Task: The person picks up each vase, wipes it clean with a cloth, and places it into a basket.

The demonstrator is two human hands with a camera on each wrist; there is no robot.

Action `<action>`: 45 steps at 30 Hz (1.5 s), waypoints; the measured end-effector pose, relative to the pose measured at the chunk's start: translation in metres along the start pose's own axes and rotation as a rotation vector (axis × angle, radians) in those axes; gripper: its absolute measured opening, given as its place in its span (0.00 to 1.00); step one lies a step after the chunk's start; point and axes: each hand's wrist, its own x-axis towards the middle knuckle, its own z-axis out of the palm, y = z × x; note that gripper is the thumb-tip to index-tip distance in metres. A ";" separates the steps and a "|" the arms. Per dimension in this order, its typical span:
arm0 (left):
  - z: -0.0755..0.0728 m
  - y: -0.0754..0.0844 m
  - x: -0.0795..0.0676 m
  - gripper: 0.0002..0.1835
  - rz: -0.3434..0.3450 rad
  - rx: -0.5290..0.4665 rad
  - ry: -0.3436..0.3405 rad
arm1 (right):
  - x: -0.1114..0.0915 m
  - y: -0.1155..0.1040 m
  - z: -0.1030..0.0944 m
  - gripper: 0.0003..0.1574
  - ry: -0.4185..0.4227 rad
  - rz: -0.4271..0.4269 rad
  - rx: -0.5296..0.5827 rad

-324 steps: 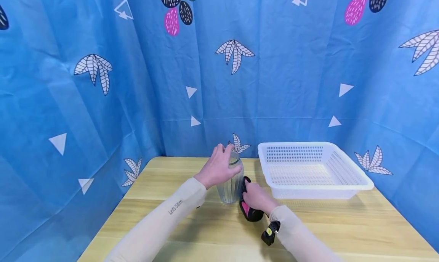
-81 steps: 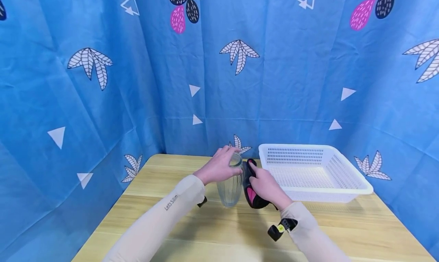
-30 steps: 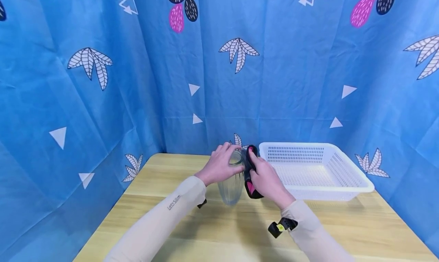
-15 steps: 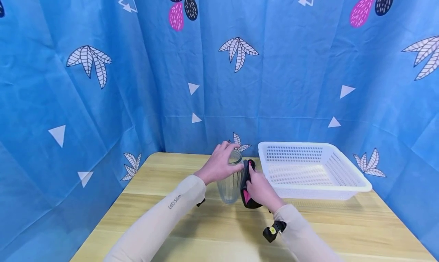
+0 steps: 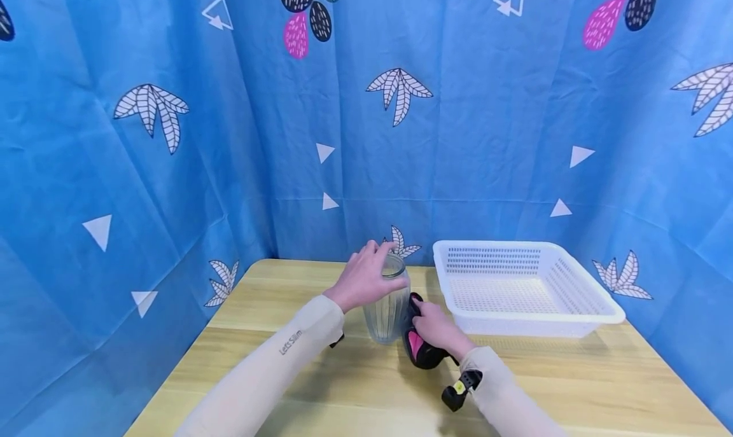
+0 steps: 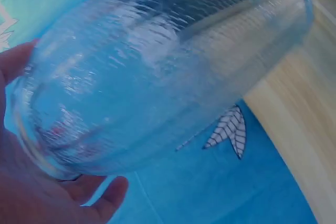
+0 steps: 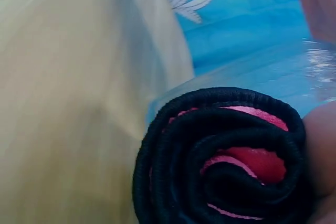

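Note:
A tall clear ribbed glass vase (image 5: 383,319) stands near the middle of the table in the head view. My left hand (image 5: 363,281) grips it round the rim from the left, thumb at the near side. In the left wrist view, the glass vase (image 6: 157,82) fills most of the frame with the fingers at its mouth. To its right, my right hand (image 5: 438,327) holds a rolled black cloth with pink lining (image 5: 422,351) against the lower side of the glass. The cloth's spiral end (image 7: 178,145) faces the right wrist camera; the palm side is hidden.
A white perforated plastic basket (image 5: 527,319) stands at the back right of the wooden table (image 5: 366,399). A blue patterned curtain (image 5: 487,138) hangs behind and at both sides. A black strap with a small camera (image 5: 458,392) sits on the right wrist.
Between about one second ago and now, my right hand has brought the rolled cloth from beside the vase's rim down along its side. My left hand keeps its grip on the rim.

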 end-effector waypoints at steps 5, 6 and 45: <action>-0.001 0.005 0.001 0.42 0.000 -0.075 -0.050 | -0.002 -0.015 -0.026 0.36 0.039 0.011 0.057; -0.001 0.006 0.002 0.41 0.004 -0.076 -0.053 | -0.003 -0.018 -0.030 0.36 0.051 0.008 0.055; 0.002 0.005 0.001 0.45 0.012 0.026 -0.017 | 0.001 -0.005 -0.021 0.35 0.031 -0.001 0.029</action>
